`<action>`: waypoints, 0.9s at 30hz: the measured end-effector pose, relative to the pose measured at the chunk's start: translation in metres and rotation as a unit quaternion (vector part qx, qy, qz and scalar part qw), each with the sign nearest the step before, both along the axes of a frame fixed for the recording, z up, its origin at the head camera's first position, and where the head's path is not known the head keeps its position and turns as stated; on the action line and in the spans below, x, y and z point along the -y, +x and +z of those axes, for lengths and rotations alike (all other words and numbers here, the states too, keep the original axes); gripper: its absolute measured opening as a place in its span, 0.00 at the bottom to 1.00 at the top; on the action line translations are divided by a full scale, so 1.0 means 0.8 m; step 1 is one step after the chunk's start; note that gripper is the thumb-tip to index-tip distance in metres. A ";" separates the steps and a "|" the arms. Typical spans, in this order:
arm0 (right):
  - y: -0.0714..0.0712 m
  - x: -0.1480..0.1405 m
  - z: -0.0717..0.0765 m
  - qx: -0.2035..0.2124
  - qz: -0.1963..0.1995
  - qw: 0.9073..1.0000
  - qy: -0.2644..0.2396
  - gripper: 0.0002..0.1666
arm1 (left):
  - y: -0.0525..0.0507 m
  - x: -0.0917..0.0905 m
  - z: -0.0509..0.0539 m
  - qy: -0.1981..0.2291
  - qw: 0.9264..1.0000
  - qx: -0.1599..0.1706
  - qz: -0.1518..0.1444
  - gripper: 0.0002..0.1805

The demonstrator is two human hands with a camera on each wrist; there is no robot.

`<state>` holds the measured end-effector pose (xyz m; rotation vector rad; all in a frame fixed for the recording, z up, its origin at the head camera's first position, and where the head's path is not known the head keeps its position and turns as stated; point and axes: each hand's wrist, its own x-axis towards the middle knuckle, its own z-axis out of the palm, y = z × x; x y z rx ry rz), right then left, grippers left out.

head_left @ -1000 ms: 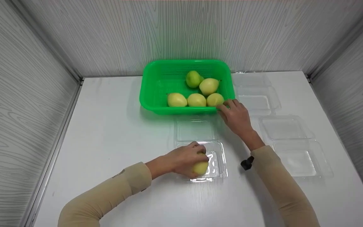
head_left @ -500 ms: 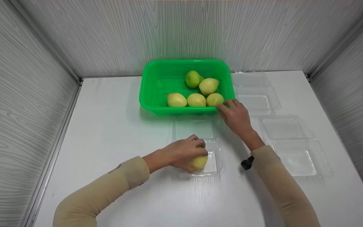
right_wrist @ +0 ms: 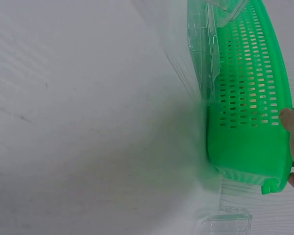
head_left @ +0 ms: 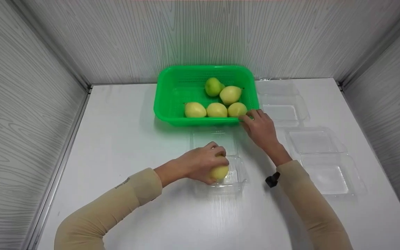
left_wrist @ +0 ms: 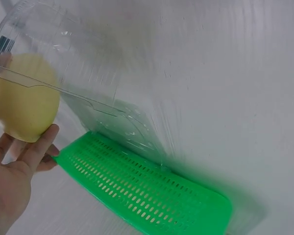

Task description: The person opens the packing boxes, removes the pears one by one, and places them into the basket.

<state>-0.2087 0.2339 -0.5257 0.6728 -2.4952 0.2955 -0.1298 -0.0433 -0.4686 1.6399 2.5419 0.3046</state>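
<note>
My left hand grips a yellow pear at the open clear plastic clamshell box in the middle of the table. In the left wrist view, the pear shows partly through the box's clear wall. My right hand pinches the near right corner of the green basket's rim. The thumb lies against the rim's outer side in the right wrist view. Several pears lie in the basket, among them a greener pear at the back and a yellow pear in front.
Two more open clear boxes stand on the right of the white table: a far box beside the basket and a nearer box. Grey wood-grain panels enclose the table at the back and both sides.
My left hand has moved slightly away from me, toward the basket, with the pear. The box's near edge has shifted the same way. My right hand stays at the basket's rim.
</note>
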 end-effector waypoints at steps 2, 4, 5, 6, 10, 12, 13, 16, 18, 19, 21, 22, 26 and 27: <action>0.000 0.000 -0.001 -0.003 0.000 1.000 -0.001 0.07 | -0.002 0.001 0.002 0.001 1.000 -0.004 0.003 0.27; 0.000 -0.001 -0.001 -0.004 0.001 1.000 -0.001 0.06 | -0.005 0.002 0.005 0.003 1.000 -0.010 0.008 0.27; 0.000 0.000 -0.002 -0.003 0.000 1.000 0.000 0.06 | -0.006 0.003 0.006 0.004 1.000 -0.013 0.011 0.27; 0.000 0.000 -0.002 -0.002 -0.001 1.000 0.001 0.06 | -0.008 0.004 0.008 0.008 1.000 -0.013 0.014 0.27; 0.001 0.000 0.000 0.003 -0.004 1.000 0.002 0.06 | -0.016 0.009 0.020 0.023 0.999 -0.007 0.025 0.26; 0.001 0.001 0.000 0.004 -0.006 1.000 0.004 0.06 | -0.022 0.013 0.026 0.030 0.999 0.001 0.031 0.27; 0.001 0.001 0.000 0.004 -0.007 1.000 0.004 0.06 | -0.025 0.016 0.029 0.032 0.999 0.002 0.034 0.27; 0.001 0.001 0.001 0.005 -0.007 1.000 0.003 0.06 | -0.036 0.024 0.038 0.046 0.998 -0.004 0.045 0.27; 0.000 0.002 0.001 0.002 -0.006 1.000 0.001 0.06 | -0.045 0.030 0.043 0.057 0.997 -0.006 0.056 0.28; 0.000 0.002 0.001 0.001 -0.005 1.000 0.000 0.06 | -0.050 0.033 0.045 0.062 0.996 -0.006 0.064 0.28; 0.001 0.002 0.001 -0.001 -0.003 1.000 -0.001 0.06 | -0.059 0.039 0.048 0.067 0.994 -0.001 0.082 0.28; 0.001 0.002 0.001 -0.001 -0.002 1.000 -0.001 0.06 | -0.064 0.042 0.049 0.068 0.993 0.003 0.092 0.28; 0.001 0.001 0.001 0.000 -0.002 1.000 -0.003 0.07 | -0.082 0.056 0.052 0.077 0.989 0.015 0.122 0.28; 0.001 0.001 0.002 0.000 -0.003 1.000 -0.004 0.07 | -0.086 0.059 0.051 0.080 0.988 0.015 0.128 0.28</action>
